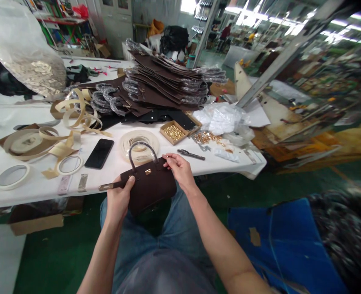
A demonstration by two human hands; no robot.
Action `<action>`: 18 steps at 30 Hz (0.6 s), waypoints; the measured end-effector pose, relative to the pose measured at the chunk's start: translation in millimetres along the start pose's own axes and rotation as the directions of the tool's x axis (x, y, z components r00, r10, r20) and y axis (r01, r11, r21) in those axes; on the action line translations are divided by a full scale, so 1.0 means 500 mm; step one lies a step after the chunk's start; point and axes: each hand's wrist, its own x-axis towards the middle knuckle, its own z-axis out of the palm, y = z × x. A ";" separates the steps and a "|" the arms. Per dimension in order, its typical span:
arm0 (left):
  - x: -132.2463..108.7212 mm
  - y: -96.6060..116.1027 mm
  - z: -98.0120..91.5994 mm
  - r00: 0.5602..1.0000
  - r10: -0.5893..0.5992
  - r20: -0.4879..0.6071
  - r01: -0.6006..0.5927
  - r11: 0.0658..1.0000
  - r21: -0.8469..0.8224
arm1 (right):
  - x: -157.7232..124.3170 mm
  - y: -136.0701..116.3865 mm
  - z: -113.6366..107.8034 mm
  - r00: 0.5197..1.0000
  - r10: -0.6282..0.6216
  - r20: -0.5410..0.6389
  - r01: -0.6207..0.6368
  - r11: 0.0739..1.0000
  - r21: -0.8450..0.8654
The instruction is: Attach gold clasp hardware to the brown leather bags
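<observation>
Forearms angled inward — hands clasp handbag.

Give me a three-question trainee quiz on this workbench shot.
1. True or false: the left hand and the right hand both hold the bag.
2. What lies on the table just left of the coil? A) phone B) scissors C) cup
3. Fill in: the box beyond the bag holds ____-coloured studs.

Key: 1 true; 2 A; 3 gold.
</observation>
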 end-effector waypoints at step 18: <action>0.008 -0.009 -0.002 0.992 0.100 -0.074 -0.077 0.962 0.263 | -0.006 -0.008 -0.050 0.979 -0.192 0.064 0.202 0.918 -0.341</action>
